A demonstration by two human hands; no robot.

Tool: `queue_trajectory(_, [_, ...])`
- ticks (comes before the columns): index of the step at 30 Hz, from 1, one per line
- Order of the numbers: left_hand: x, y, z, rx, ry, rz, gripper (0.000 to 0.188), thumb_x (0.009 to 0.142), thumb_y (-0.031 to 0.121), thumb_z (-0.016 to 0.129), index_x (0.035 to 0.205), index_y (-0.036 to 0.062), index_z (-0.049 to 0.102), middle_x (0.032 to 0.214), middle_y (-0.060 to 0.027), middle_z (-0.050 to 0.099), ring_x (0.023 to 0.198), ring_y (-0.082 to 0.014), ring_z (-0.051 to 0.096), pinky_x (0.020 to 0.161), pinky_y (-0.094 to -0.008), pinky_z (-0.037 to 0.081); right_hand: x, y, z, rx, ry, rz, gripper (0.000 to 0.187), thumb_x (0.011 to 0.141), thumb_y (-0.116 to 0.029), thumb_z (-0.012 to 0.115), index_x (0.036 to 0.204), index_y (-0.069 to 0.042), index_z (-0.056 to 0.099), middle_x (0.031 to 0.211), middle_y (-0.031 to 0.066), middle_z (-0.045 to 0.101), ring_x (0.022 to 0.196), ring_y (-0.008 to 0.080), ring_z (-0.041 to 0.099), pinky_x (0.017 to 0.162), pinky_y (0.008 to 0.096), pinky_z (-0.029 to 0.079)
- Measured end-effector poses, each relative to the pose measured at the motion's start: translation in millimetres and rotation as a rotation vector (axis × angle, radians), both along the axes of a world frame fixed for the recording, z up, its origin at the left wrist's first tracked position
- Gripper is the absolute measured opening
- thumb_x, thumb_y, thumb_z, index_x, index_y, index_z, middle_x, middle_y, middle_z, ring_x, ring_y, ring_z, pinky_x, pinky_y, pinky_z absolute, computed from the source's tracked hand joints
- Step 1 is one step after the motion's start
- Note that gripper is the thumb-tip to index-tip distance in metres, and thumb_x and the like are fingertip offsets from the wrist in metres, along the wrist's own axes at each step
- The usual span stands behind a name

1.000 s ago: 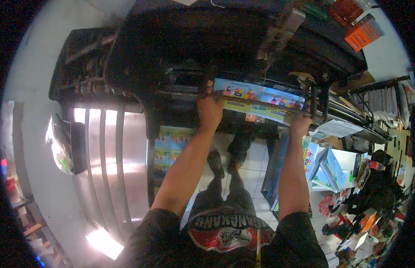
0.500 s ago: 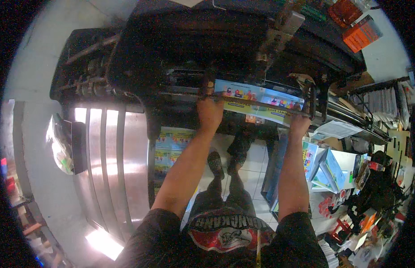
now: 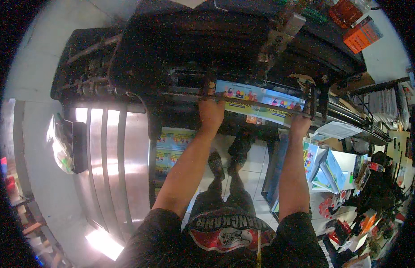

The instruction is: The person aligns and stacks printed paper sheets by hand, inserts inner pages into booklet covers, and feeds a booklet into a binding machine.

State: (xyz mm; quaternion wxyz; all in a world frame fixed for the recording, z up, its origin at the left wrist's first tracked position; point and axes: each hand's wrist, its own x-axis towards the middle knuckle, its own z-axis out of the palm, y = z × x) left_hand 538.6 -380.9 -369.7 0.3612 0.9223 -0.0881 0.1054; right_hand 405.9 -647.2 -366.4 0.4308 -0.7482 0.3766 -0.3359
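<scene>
A long printed sheet [image 3: 244, 87] in light blue and yellow, with colourful cartoon figures, lies in the front of a dark machine [image 3: 189, 49]. A thin dark bar crosses it from left to right. My left hand [image 3: 211, 114] is closed at the sheet's left end, its fingertips partly lost in shadow. At the sheet's lower right corner my right hand [image 3: 300, 125] is closed on the edge, with the fingers beneath it mostly hidden. Both arms reach forward, and the sheet sits roughly level between the hands.
Similar printed sheets [image 3: 174, 136] are stacked below my left forearm. A shiny ribbed metal panel [image 3: 111, 169] stands to the left. On the right are a loose white paper [image 3: 337, 129], blue folded prints [image 3: 335, 167] and a person in dark clothes [image 3: 381, 178]. An orange box [image 3: 363, 35] sits far right.
My hands and the printed sheet hold almost the same place, with only a slight shift of the view. At the far right, the person in dark clothes has moved a little.
</scene>
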Motion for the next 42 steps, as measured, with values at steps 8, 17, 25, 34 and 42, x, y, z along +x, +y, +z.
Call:
queue_trajectory(8, [-3.3,-2.3,11.4,0.145,0.229,-0.021,0.036,0.076,0.028,0.07,0.079,-0.0075,0.065,0.085,-0.025,0.065,0.077,-0.0436,0.062,0.073,-0.0488,0.049,-7.3,-21.4,-25.2,-0.215,0.193,-0.042,0.036,0.085,-0.019,0.065,0.114,0.001,0.058,0.106,0.0174,0.062,0.09,0.0302,0.058,0.08,0.0398,0.046])
queue_trajectory(17, [-2.5,-2.2,10.9,-0.024,-0.03,0.014,0.046,0.078,0.04,0.068,0.077,-0.0063,0.066,0.077,-0.0271,0.063,0.075,-0.0426,0.062,0.071,-0.049,0.049,-4.8,-12.7,-16.8,-0.167,0.159,-0.026,0.037,0.086,-0.02,0.065,0.115,0.001,0.058,0.109,0.0196,0.062,0.096,0.0342,0.058,0.085,0.0401,0.045])
queue_trajectory(25, [-4.6,-2.9,28.3,-0.011,0.144,-0.042,0.05,0.077,0.026,0.072,0.117,-0.0001,0.056,0.113,-0.0245,0.06,0.104,-0.0423,0.057,0.092,-0.0476,0.044,-3.7,-16.1,-22.0,-0.088,0.106,-0.03,0.039,0.085,-0.025,0.066,0.114,0.0,0.058,0.107,0.0193,0.062,0.096,0.0358,0.058,0.084,0.0415,0.045])
queue_trajectory(34, [-2.5,-3.8,25.9,-0.071,-0.076,-0.046,0.041,0.076,0.024,0.071,0.105,-0.0027,0.06,0.099,-0.0226,0.064,0.088,-0.0415,0.061,0.079,-0.0454,0.049,1.0,-10.5,-16.4,-0.171,-0.023,0.003,0.04,0.084,-0.024,0.067,0.113,0.001,0.059,0.108,0.0214,0.062,0.097,0.0395,0.058,0.084,0.0439,0.045])
queue_trajectory(42, [-1.8,-3.2,15.3,-0.001,0.034,-0.052,0.043,0.076,0.024,0.071,0.109,-0.0019,0.059,0.1,-0.0232,0.064,0.088,-0.0419,0.061,0.08,-0.0449,0.05,-1.0,-10.9,-10.5,-0.204,0.161,-0.07,0.041,0.084,-0.024,0.067,0.115,0.002,0.058,0.11,0.0225,0.062,0.098,0.0395,0.058,0.084,0.0437,0.046])
